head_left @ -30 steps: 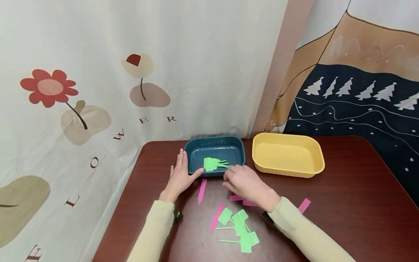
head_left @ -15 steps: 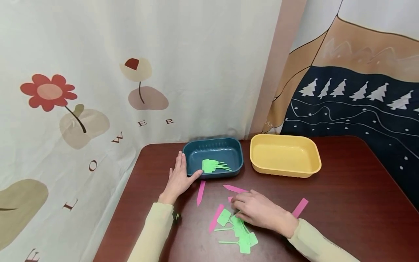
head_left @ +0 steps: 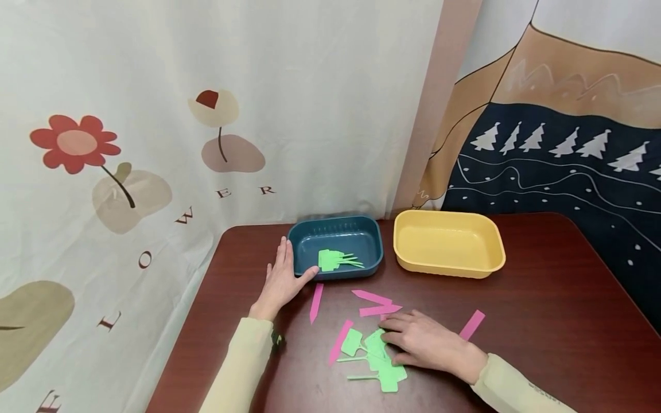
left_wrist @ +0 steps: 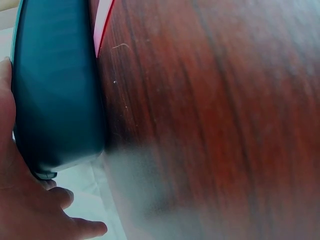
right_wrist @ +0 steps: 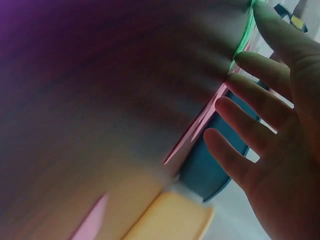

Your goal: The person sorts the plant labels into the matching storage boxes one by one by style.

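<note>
My left hand rests against the left end of a dark blue plastic bin, its thumb over the near rim and its fingers straight along the side. In the left wrist view the fingers lie beside the bin wall. Several green plant tags lie stacked inside the bin. My right hand, fingers spread and relaxed, reaches over a loose pile of green plant tags on the table. Its fingertips are right at the pile in the right wrist view, with nothing gripped.
Pink pointed plant labels lie scattered on the brown table, several around the right hand. One more pink label is beyond its wrist. A yellow bin stands right of the blue one. A printed curtain hangs behind the table.
My right hand has moved from the blue bin's near rim down and right to the loose green tags. The tags there shifted slightly. My left hand stays at the bin.
</note>
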Action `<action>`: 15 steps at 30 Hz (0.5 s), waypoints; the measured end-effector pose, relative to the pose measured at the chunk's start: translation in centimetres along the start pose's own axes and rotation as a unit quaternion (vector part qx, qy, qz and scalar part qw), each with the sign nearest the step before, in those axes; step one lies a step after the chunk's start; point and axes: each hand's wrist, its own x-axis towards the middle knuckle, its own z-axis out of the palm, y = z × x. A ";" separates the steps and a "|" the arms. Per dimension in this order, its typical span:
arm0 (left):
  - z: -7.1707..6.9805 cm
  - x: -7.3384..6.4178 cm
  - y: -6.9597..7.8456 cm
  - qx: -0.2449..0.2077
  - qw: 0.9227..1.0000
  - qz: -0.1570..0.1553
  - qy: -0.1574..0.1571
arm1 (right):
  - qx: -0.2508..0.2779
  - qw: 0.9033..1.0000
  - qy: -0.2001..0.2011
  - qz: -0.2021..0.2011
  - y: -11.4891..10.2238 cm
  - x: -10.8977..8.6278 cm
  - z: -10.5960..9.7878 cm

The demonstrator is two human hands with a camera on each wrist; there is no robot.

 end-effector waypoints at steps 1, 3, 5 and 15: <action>0.0 0.0 0.0 -0.002 1.000 0.001 0.001 | -0.003 1.000 0.005 0.008 0.2 -0.3 0.0; 0.0 0.1 0.0 -0.002 1.000 0.001 0.003 | -0.007 1.000 0.013 0.024 0.8 -0.9 0.1; 0.0 0.1 0.0 -0.003 1.000 0.002 0.004 | -0.012 0.999 0.017 0.040 1.3 -1.4 0.1; 0.0 0.0 0.0 -0.015 1.000 0.000 -0.001 | -0.054 0.985 0.055 0.152 2.8 -3.5 -0.1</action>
